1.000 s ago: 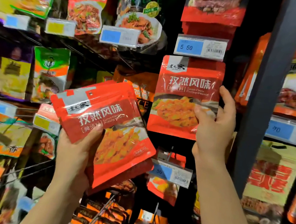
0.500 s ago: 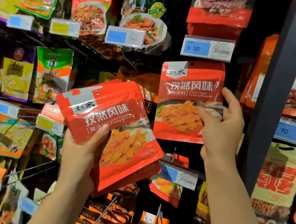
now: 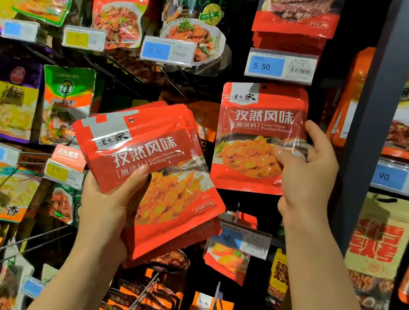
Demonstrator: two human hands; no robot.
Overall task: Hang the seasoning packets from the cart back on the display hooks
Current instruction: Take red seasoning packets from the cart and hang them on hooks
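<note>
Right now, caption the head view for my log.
Right hand holds one red cumin packet at the display; left hand grips a stack.

The hook behind the single red packet [image 3: 259, 136] cannot be seen; its hole sits at the top, but whether it is threaded is unclear. The right hand [image 3: 307, 173] hides that packet's right lower edge. The left hand [image 3: 105, 209] covers the lower left corner of the stack of packets [image 3: 149, 173], whose count cannot be told. The yellow price tag [image 3: 83, 38] is blurred, unreadable. Top-row packets are cut off by the upper edge.
</note>
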